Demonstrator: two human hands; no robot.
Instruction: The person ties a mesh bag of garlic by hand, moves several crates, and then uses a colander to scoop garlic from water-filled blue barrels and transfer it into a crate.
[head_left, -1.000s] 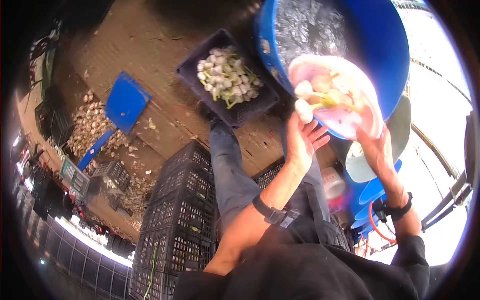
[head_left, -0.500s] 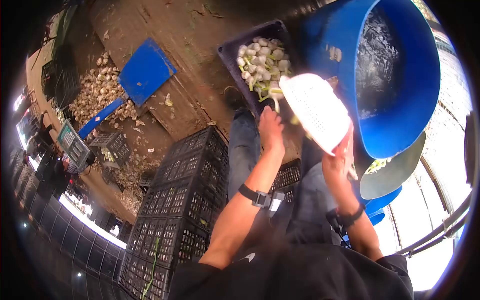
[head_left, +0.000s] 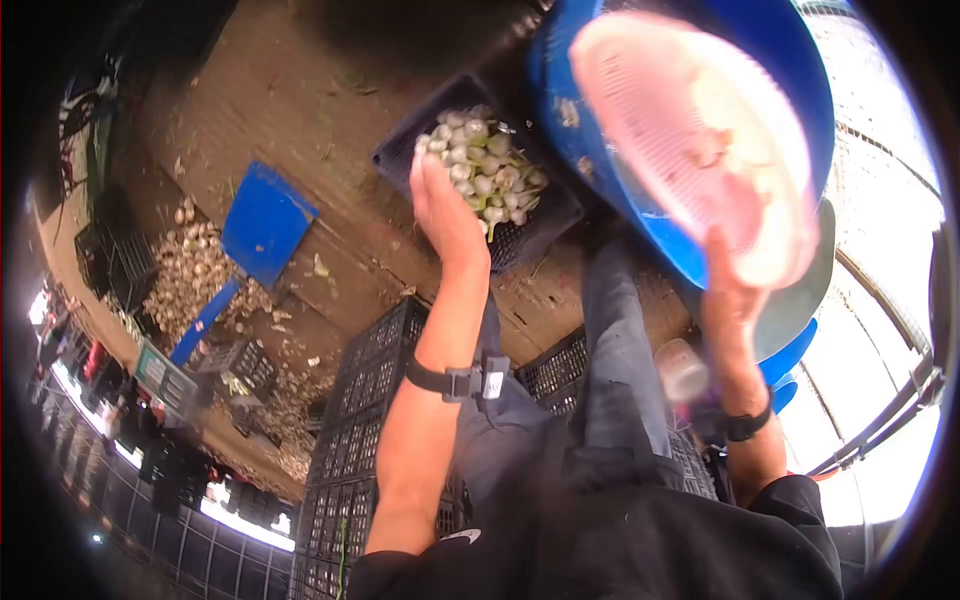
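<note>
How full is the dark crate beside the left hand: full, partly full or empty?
Partly full: pale bulbs are heaped in the crate, but bare mesh shows at the end nearest the person's legs.

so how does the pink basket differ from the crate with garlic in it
The basket is pink and rounded, while the crate is dark and rectangular. The basket is held up, tilted, in the right hand; the crate sits on the floor. The basket is partly blurred, the crate fairly sharp. Both appear to have perforated walls.
</note>
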